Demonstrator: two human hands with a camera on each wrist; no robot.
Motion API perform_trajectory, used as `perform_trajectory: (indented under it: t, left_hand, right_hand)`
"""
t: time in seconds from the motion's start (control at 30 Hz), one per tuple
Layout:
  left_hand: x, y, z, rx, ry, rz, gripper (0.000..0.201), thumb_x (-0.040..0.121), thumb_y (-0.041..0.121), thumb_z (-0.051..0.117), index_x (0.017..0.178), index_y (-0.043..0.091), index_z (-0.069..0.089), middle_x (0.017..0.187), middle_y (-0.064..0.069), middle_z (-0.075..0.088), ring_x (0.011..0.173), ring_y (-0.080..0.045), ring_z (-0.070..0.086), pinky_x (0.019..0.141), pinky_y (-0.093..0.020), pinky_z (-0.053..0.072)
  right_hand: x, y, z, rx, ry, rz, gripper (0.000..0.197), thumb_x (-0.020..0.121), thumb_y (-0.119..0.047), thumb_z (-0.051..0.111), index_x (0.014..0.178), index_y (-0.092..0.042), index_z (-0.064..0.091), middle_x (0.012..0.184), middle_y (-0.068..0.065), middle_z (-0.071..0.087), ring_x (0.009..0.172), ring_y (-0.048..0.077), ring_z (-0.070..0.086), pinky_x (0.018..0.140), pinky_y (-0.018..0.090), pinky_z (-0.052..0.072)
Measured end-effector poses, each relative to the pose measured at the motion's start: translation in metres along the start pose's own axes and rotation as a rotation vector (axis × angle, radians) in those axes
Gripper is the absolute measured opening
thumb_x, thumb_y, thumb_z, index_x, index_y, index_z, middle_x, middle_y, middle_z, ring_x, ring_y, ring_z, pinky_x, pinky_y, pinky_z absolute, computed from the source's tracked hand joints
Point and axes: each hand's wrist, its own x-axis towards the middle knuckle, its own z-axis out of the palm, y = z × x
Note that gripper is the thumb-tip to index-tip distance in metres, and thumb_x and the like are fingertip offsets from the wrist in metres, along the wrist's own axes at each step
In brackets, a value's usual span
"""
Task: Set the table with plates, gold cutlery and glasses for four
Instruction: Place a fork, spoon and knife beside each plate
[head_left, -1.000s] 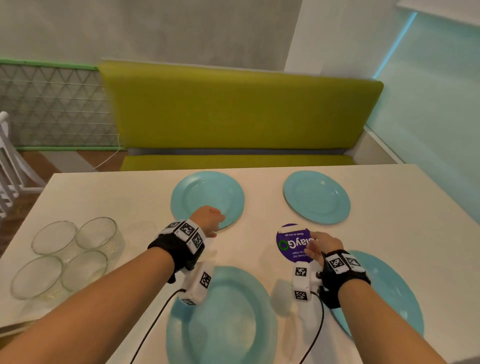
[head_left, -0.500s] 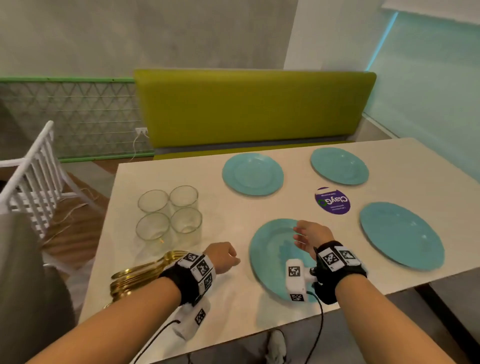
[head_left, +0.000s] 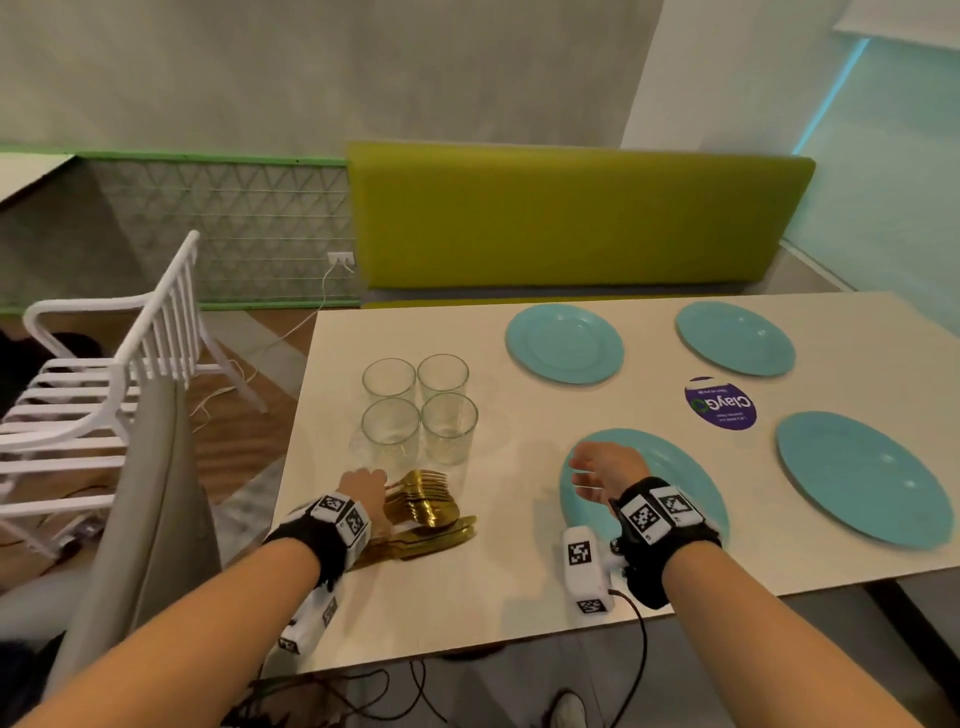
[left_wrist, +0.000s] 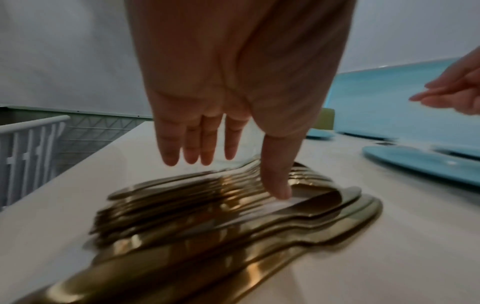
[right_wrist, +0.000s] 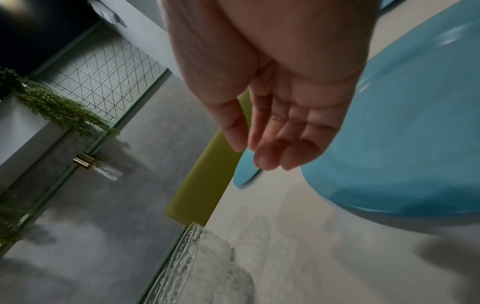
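Left hand (left_wrist: 233, 86) is over the cutlery (head_left: 423, 514), fingers straight and released, thumb tip at or just above a spoon bowl; blur makes contact hard to call. Likely reaching to pick up the first pieces. Right hand (head_left: 605, 470) hangs loosely curled over the near plate (head_left: 691, 493), grasping nothing, probably waiting to take cutlery across.

Cutlery lies stacked at the surface's (head_left: 467, 597) near left corner, forks, spoons and knives nested, so it is one easy grab. Four glasses (head_left: 418, 408) stand clustered just behind the cutlery, not yet dealt out. Four plates (head_left: 563, 343) lie spread right of the cutlery, already at their places.

Purple sticker (head_left: 719, 402) sits among the plates. Green bench (head_left: 571, 218) behind the surface, white chair (head_left: 104, 374) left of the cutlery.
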Motion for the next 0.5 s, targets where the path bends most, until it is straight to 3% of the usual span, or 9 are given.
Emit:
perform_trajectory:
  t: [0.1, 0.23, 0.5]
  left_hand:
    - [0.000, 0.000, 0.003, -0.016, 0.002, 0.036, 0.075, 0.082, 0.042, 0.066, 0.142, 0.012, 0.033, 0.141, -0.010, 0.041, 0.133, -0.026, 0.039, 0.110, -0.033, 0.034]
    - [-0.001, -0.002, 0.011, 0.024, -0.029, 0.064, 0.064, 0.086, 0.025, 0.064, 0.141, 0.011, 0.034, 0.142, -0.010, 0.041, 0.134, -0.025, 0.039, 0.109, -0.031, 0.034]
    - [-0.001, -0.008, 0.003, 0.098, -0.069, 0.060, 0.036, 0.092, 0.022, 0.055, 0.127, 0.012, 0.057, 0.130, -0.009, 0.057, 0.122, -0.022, 0.054, 0.101, -0.027, 0.043]
  right_hand:
    - [-0.005, 0.001, -0.002, -0.004, -0.014, 0.002, 0.022, 0.094, -0.006, 0.049, 0.072, -0.009, 0.050, 0.072, 0.007, 0.052, 0.057, 0.019, 0.046, 0.055, 0.027, 0.039]
    - [-0.012, 0.015, -0.013, -0.007, 0.025, 0.011, 0.022, 0.095, -0.006, 0.048, 0.073, -0.010, 0.051, 0.073, 0.007, 0.053, 0.058, 0.018, 0.047, 0.055, 0.026, 0.040]
    - [-0.007, 0.019, -0.019, -0.049, 0.041, 0.022, 0.021, 0.094, -0.007, 0.049, 0.073, -0.008, 0.051, 0.073, 0.007, 0.053, 0.057, 0.018, 0.047, 0.054, 0.027, 0.040]
